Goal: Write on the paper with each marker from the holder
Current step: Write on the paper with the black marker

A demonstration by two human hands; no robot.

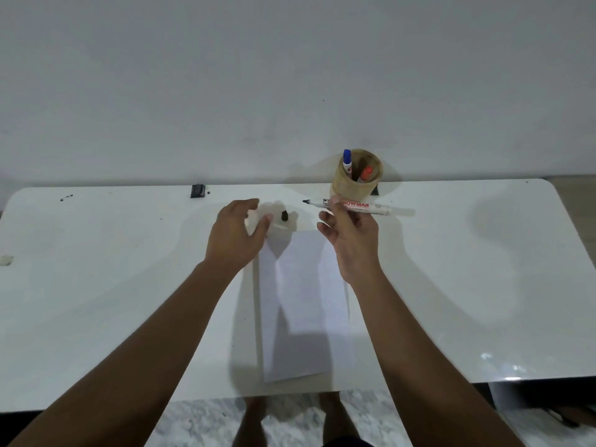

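Right hand: my right hand [350, 240] pinches the uncapped white black-tipped marker [354, 207] level, nib left, ready for writing.
Left hand: my left hand [237, 235] hovers loosely open, holding nothing, having apparently set down the small black cap [285, 216] just beside it.
Paper: the white folded sheet of paper [303, 304] lies on the glossy white tabletop [451, 285] between my forearms, unobstructed.
Holder: the round tan holder [353, 180] behind keeps blue-capped [347, 160] and orange-capped markers [366, 173] waiting.

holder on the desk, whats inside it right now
Two capped markers stand in the holder: a blue-capped one and an orange-capped one. Its wall hides their lower barrels and the bottom.
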